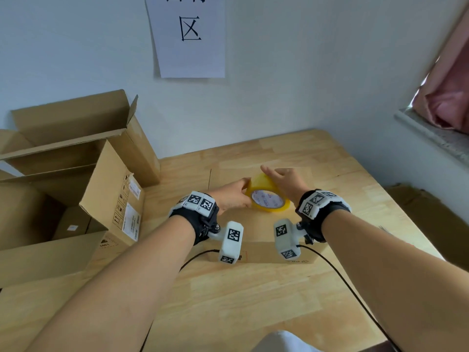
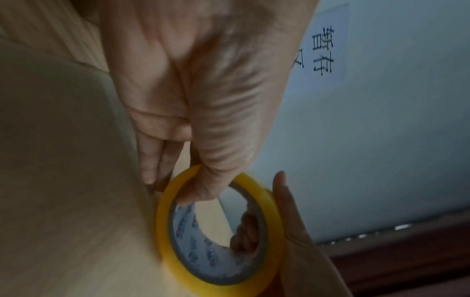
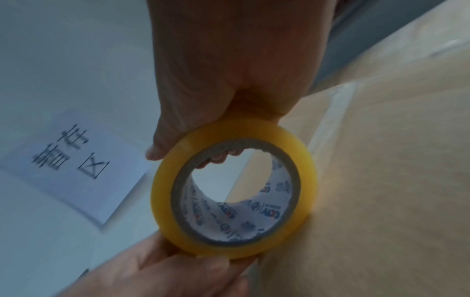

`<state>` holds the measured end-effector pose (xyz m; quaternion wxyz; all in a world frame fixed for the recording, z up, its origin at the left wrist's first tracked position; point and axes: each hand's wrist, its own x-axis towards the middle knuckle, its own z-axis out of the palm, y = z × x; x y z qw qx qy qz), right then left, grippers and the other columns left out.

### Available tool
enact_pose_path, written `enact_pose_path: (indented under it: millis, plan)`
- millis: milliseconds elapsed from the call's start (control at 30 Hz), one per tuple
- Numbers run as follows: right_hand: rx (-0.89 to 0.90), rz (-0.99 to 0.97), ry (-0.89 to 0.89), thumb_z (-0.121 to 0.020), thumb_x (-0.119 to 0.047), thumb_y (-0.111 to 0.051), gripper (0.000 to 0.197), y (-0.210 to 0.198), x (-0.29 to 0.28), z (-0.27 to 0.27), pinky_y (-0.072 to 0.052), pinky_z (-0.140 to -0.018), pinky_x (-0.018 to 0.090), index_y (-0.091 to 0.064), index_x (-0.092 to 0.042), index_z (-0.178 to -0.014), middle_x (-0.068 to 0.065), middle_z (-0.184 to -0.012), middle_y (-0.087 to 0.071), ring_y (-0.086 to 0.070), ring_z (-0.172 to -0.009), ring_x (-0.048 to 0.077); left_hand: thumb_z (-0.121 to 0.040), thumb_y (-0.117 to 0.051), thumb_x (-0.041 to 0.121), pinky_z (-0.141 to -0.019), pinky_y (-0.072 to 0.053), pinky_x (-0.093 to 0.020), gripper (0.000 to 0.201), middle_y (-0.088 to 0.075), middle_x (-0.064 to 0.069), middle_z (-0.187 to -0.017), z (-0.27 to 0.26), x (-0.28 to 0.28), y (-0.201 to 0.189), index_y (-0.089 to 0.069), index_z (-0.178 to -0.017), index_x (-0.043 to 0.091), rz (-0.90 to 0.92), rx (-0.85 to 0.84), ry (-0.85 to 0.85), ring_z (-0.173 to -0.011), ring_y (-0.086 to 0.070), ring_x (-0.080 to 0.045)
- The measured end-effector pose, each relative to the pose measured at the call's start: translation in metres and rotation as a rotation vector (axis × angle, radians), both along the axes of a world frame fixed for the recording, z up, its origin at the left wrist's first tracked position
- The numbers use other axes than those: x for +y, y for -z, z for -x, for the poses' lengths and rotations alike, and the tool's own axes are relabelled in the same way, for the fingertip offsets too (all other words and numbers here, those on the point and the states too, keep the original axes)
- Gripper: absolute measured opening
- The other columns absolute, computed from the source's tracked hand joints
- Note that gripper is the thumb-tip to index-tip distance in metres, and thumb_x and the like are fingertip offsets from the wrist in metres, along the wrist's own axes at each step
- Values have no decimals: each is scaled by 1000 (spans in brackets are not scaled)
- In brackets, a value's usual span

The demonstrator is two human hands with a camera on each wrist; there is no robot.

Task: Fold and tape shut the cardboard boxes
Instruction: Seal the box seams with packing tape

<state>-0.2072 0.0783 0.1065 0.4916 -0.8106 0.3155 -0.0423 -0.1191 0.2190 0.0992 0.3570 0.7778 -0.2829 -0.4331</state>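
Note:
A closed cardboard box [image 1: 256, 229] lies flat on the wooden table [image 1: 253, 301], and a strip of clear tape [image 3: 330, 120] runs along its top. A yellow tape roll [image 1: 269, 199] stands on edge on the box. My right hand [image 1: 271, 174] grips the roll from above, fingers [image 2: 244, 231] through its core and thumb on the outer face. My left hand [image 1: 245, 196] pinches the roll's left rim [image 2: 162, 221], thumb over the rim and fingers down against the box beside it. In the right wrist view the roll [image 3: 162, 201] fills the middle.
Open cardboard boxes [image 1: 76, 174] stand at the table's left. A paper sign [image 1: 190, 36] hangs on the wall behind. Black cables [image 1: 342, 280] trail from the wrist cameras across the table. A window sill [image 1: 431, 135] and pink curtain [image 1: 444, 97] are at the right.

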Motion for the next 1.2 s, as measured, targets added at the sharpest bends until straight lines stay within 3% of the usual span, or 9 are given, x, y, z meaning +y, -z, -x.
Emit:
enact_pose_path:
  millis: [67,133,233,333,500,733,800,933,1200]
  plan:
    - [-30,-50,24,-87,-62,-48,66,4,-6,10,-33,-60,29,-61,3,-79,17,-61,-44,-42,-61,19,-88,-64,14,-100,-48,-40,63,-53,-5,-131,5,-10,2,-32,-142,17,-9,-47,-17,-116,-55,-21]
    - [-45,-84,38,-88,-59,-47,69,6,-9,17,-36,-62,28,-63,7,-96,20,-68,-49,-46,-67,20,-94,-53,19,-92,-51,-41,49,-58,-11,-121,8,-19,1,-34,-139,14,-90,-232,34,-105,-61,-25]
    - [-24,-166,50,-93,-50,-47,48,0,-11,21,-47,-76,30,-65,-6,-102,9,-87,-65,-60,-85,24,-98,-41,17,-76,-48,-38,43,-59,-19,-112,12,-29,-5,-26,-137,6,-217,-558,207,-97,-60,-32]
    - [20,-189,100,-97,-34,-42,31,-12,-14,19,-40,-79,31,-58,-7,-99,10,-95,-56,-52,-87,24,-98,-40,13,-70,-45,-41,38,-59,-22,-102,17,-36,-8,-28,-132,1,-218,-715,308,-90,-60,-36]
    - [120,-167,62,-91,-44,-52,43,-15,-12,20,-42,-89,34,-62,-7,-111,6,-110,-61,-54,-98,24,-98,-40,13,-65,-39,-34,53,-59,-19,-109,27,-45,-3,-16,-144,1,-233,-900,369,-91,-60,-34]
    - [221,-194,35,-93,-36,-47,42,-29,-14,31,-40,-96,41,-54,-4,-120,16,-114,-56,-52,-104,30,-97,-40,11,-65,-35,-33,53,-59,-19,-108,35,-45,-5,-16,-144,0,-224,-952,394,-91,-59,-34]
    - [213,-252,33,-91,-35,-47,40,-29,-16,33,-42,-90,41,-53,-5,-117,17,-115,-57,-54,-105,32,-96,-40,11,-66,-36,-34,50,-60,-18,-107,36,-46,-7,-20,-141,1,-224,-941,385,-91,-59,-34]
    - [179,-360,41,-89,-27,-48,27,-28,-19,40,-40,-74,37,-53,-4,-103,17,-100,-54,-50,-85,29,-95,-42,10,-67,-37,-34,52,-59,-17,-106,35,-44,-7,-19,-141,1,-239,-929,389,-91,-59,-33]
    - [231,-249,100,-92,-38,-47,42,-24,-17,38,-41,-92,40,-50,-6,-120,16,-114,-54,-53,-106,32,-97,-36,13,-69,-37,-33,54,-57,-17,-111,39,-46,-9,-14,-145,2,-244,-929,426,-94,-57,-32]
